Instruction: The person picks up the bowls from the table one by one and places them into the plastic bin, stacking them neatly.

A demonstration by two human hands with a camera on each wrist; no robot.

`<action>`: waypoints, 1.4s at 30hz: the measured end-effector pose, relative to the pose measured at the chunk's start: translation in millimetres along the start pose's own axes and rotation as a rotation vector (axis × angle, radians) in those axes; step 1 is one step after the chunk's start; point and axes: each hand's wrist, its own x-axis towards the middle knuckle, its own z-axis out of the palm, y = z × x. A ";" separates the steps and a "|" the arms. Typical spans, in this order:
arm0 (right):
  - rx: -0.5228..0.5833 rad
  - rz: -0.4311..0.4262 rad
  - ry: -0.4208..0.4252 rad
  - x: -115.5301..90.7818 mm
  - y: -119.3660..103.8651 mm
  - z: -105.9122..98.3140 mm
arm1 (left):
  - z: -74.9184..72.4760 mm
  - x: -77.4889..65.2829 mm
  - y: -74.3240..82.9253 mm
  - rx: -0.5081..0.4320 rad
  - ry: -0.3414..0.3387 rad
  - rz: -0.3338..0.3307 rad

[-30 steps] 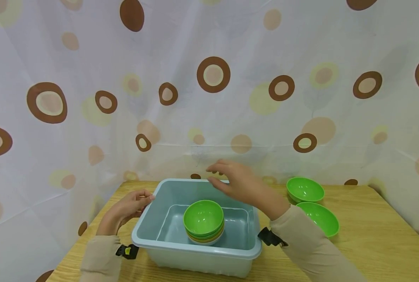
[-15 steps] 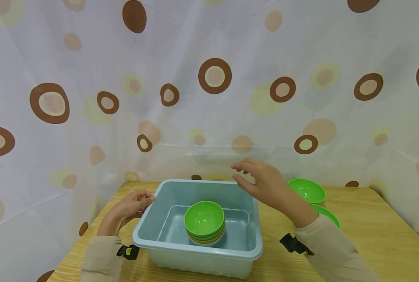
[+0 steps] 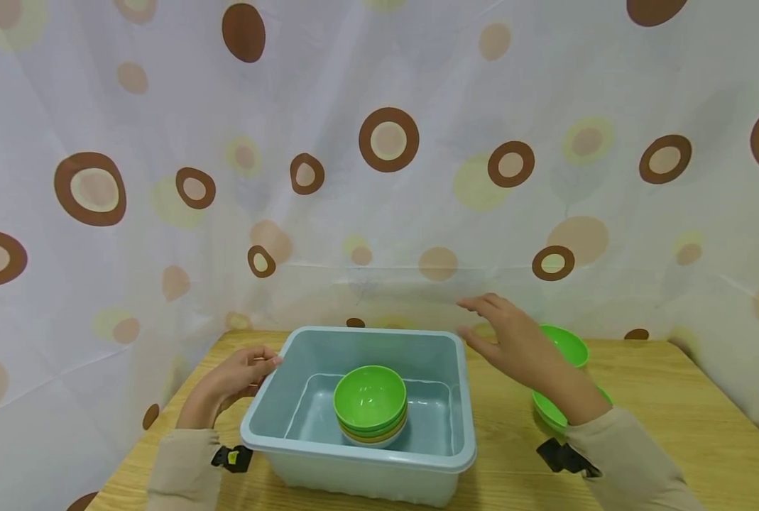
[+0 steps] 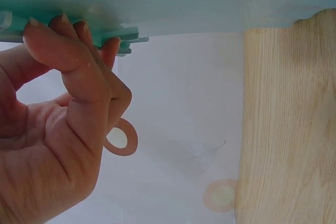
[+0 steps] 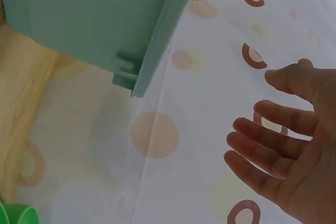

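A pale blue plastic basin [image 3: 353, 461] stands on the wooden table. Inside it is a stack of bowls [image 3: 369, 399], a green one on top and yellow and white rims below. At the basin's left side, my left hand [image 3: 235, 377] holds the rim; the left wrist view shows curled fingers [image 4: 84, 77] under its edge. My right hand [image 3: 516, 344] hovers to the right of the basin, fingers spread and holding nothing. Beyond its wrist are two green bowls, the far one [image 3: 569, 345] and the near one [image 3: 550, 411], both partly hidden by the right arm.
Behind the wooden table [image 3: 660, 411] hangs a white curtain [image 3: 328, 220] with brown and beige circles; it continues along the left and right sides. A dark strap [image 3: 232, 458] sits on my left wrist and another strap [image 3: 567, 458] on my right.
My right hand has moved right, from over the basin's far edge to beyond its right side, covering more of the two bowls. The left hand and the basin have stayed in place.
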 end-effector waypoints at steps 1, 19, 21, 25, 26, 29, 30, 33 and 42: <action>-0.002 0.012 -0.013 -1.6 2.6 0.2 | 0.1 -0.1 -0.2 -0.001 -0.001 0.001; -0.049 0.249 -0.237 -43.2 46.5 -12.4 | -0.1 2.1 0.1 -0.011 -0.015 0.002; -0.051 0.256 -0.251 -47.1 52.1 -13.5 | -0.1 2.3 0.2 -0.011 -0.016 0.003; -0.064 0.283 -0.282 -54.2 64.8 -15.6 | 0.4 3.1 0.0 -0.013 -0.017 0.003; -0.066 0.290 -0.291 -55.9 68.1 -16.1 | 0.3 3.4 -0.3 -0.014 -0.017 0.003; -0.073 0.322 -0.328 -59.9 76.3 -17.8 | 0.3 4.4 -1.4 -0.017 -0.010 0.001; -0.075 0.330 -0.337 -61.0 78.5 -18.3 | 0.1 4.5 -1.7 -0.015 -0.010 0.004; -0.088 0.341 -0.367 -65.1 86.0 -19.2 | -0.2 4.7 -2.5 -0.017 -0.006 0.005; -0.110 0.395 -0.542 -80.7 111.1 -19.0 | -0.3 3.7 -2.5 -0.021 -0.009 0.003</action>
